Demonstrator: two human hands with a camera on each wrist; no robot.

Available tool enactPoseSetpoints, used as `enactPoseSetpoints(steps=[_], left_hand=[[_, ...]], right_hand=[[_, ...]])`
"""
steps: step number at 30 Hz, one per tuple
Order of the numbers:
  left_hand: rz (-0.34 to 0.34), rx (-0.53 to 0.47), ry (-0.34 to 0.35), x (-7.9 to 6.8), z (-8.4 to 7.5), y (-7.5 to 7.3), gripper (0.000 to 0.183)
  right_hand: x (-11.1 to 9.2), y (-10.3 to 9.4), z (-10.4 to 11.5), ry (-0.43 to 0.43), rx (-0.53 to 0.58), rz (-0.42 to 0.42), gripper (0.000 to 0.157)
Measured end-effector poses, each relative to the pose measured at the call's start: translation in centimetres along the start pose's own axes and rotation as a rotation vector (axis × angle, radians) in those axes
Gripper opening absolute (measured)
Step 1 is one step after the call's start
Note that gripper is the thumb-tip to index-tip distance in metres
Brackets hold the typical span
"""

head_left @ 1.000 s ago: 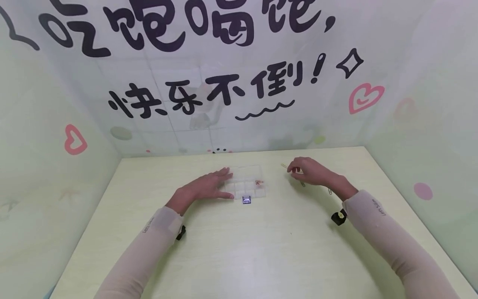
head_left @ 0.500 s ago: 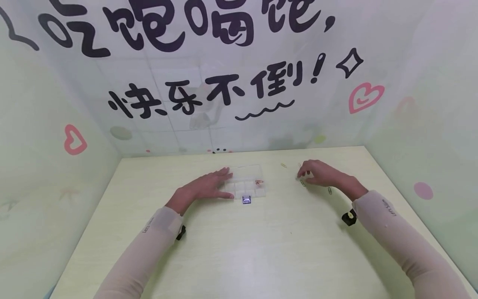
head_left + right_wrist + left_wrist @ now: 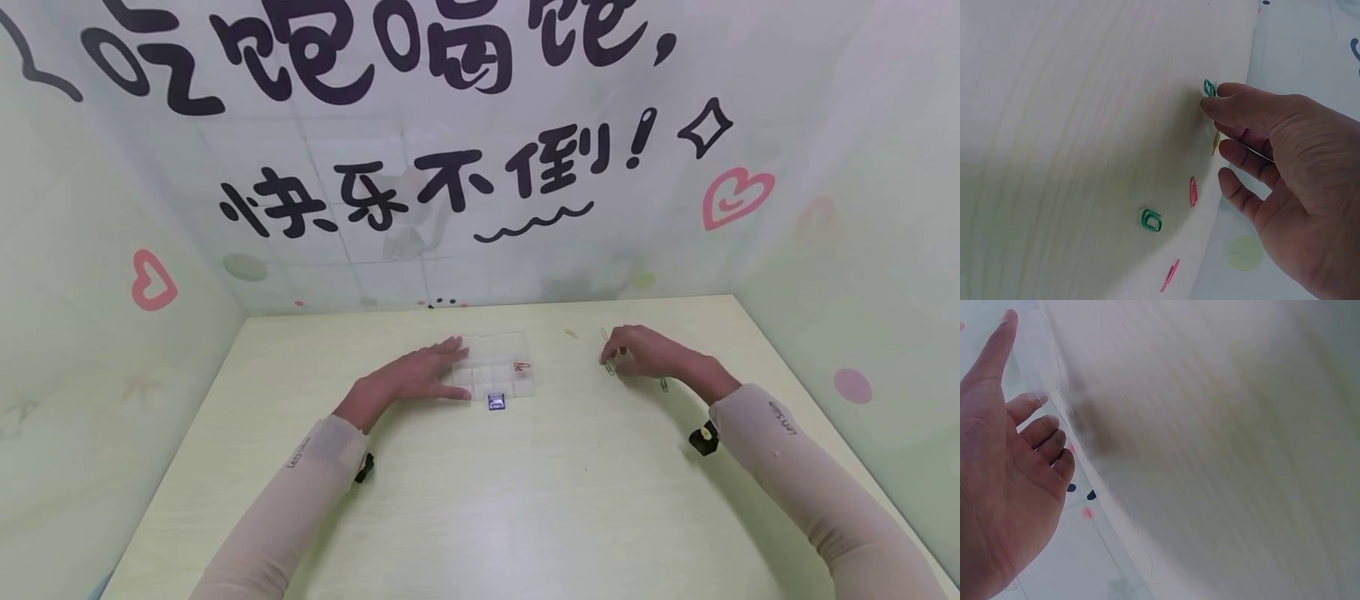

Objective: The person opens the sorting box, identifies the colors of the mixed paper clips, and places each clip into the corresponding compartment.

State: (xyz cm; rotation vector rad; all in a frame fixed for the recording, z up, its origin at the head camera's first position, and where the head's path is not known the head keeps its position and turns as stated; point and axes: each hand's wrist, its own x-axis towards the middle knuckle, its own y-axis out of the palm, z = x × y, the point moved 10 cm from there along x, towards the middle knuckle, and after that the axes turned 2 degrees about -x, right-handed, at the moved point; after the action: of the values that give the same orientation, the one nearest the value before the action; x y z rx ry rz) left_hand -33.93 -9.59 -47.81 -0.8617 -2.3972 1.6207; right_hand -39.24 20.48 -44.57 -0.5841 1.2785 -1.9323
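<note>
My left hand (image 3: 416,375), fingers spread, rests along the left side of a clear plastic compartment box (image 3: 491,346) in the head view. Red paper clips (image 3: 521,367) lie in one of its right compartments. At the table's right side my right hand (image 3: 641,352) pinches a green paper clip (image 3: 1209,87) between thumb and index finger, close over the tabletop; its other fingers are loosely bent. A second green paper clip (image 3: 1151,220) lies nearby, with a red paper clip (image 3: 1194,191) and a pink paper clip (image 3: 1170,275). A yellow paper clip (image 3: 572,333) lies farther back.
A small purple-blue piece (image 3: 497,402) sits at the box's front edge. The pale wooden table (image 3: 480,500) meets a printed back wall (image 3: 480,267) just beyond the box and clips. Walls also stand at the left and right.
My right hand has moved right, away from the yellow paper clip, then down to the green one, which its fingertips now pinch. My left hand stays on the box.
</note>
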Motion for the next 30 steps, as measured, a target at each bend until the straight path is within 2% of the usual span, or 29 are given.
enactPoseSetpoints(steps=[15, 24, 30], left_hand=[[-0.001, 0.009, -0.001, 0.1, 0.0, 0.0, 0.098], [-0.002, 0.001, -0.007, 0.0, 0.0, -0.1, 0.098], [0.0, -0.002, -0.009, 0.0, 0.1, 0.0, 0.099]], right_hand=[[0.1, 0.2, -0.1, -0.026, 0.011, -0.027, 0.016], [0.4, 0.5, -0.5, 0.01, 0.011, -0.007, 0.012], [0.5, 0.9, -1.2, 0.064, 0.031, 0.012, 0.011]])
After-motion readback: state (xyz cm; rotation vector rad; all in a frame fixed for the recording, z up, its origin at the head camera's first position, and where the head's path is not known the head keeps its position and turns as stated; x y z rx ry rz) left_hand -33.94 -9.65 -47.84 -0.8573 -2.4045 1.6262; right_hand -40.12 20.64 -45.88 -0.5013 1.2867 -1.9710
